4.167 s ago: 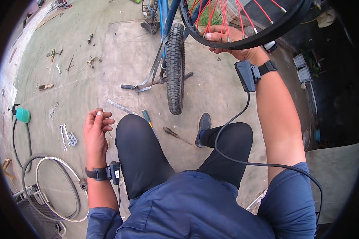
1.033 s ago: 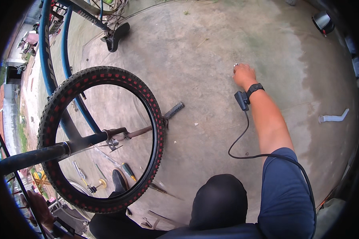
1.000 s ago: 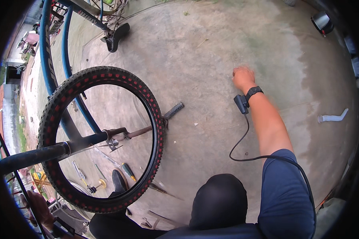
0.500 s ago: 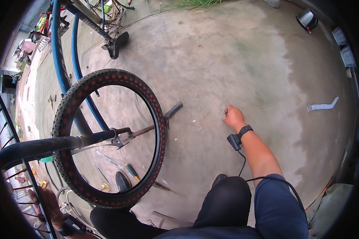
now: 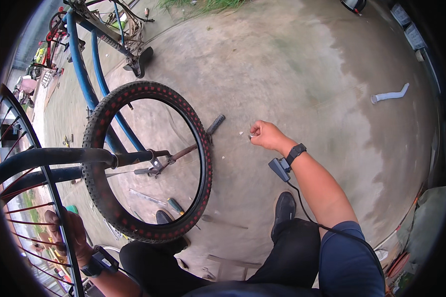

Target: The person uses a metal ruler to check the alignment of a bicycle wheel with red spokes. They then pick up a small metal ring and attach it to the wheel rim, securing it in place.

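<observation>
At the left edge, my left hand (image 5: 69, 230) is wrapped round the black rim of a bicycle wheel (image 5: 48, 175) with red spokes. The wheel is partly cut off by the picture's edge. My right hand (image 5: 266, 134) is out over the concrete, its fingers pinched on something small I cannot make out. A black knobby tyre (image 5: 206, 148) with red patches on its tread stands between my arms, in front of a blue bicycle frame (image 5: 76, 64). The frame's dark tube (image 5: 59, 156) crosses the tyre's left side.
A screwdriver (image 5: 176, 205) with a green handle and a flat metal strip (image 5: 147, 197) lie on the floor behind the tyre. Beyond it is a bar with a dark grip (image 5: 216, 123). A bent white tube (image 5: 392, 95) lies at the far right. My shoe (image 5: 284, 213) rests below my right hand.
My right hand has moved left, closer to the tyre, still pinched. The spoked wheel in my left hand shows further into the picture. My view has shifted somewhat.
</observation>
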The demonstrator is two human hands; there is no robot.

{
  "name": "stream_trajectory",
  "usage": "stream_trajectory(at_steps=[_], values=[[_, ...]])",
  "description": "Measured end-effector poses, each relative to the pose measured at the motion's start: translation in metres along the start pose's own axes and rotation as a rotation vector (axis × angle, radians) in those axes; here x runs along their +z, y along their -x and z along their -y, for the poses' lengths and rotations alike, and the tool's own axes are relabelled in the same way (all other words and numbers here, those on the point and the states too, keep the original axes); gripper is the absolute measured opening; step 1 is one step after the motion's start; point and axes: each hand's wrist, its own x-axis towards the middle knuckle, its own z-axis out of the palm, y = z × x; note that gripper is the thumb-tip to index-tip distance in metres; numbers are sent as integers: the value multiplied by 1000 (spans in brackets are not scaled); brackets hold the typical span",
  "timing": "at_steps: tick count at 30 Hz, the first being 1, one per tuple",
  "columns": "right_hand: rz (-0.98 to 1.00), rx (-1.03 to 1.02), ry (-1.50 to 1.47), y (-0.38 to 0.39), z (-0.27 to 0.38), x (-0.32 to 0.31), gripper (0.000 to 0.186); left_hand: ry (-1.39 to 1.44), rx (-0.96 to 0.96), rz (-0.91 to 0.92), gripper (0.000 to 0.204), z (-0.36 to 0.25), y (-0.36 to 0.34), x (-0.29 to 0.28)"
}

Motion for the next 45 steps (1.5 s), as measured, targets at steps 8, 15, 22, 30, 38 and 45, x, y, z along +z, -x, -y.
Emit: stream_trajectory(at_steps=[8, 15, 22, 30, 38, 45], values=[[14, -19, 5, 22, 33, 6, 41, 25, -13, 58, 64, 3, -4, -2], [16, -73, -49, 60, 74, 18, 40, 14, 13, 0, 67, 6, -4, 16], [-39, -207, -66, 119, 128, 10, 35, -11, 17, 49, 66, 7, -12, 15], [-85, -283, -181, 237, 209, 11, 32, -8, -6, -74, 56, 9, -8, 43], [-17, -112, -388, 356, 220, 54, 29, 161, -81, -72, 43, 0, -5, 58], [18, -73, -498, 404, 185, 99, 40, 215, -102, -61, 38, -5, 1, 66]])
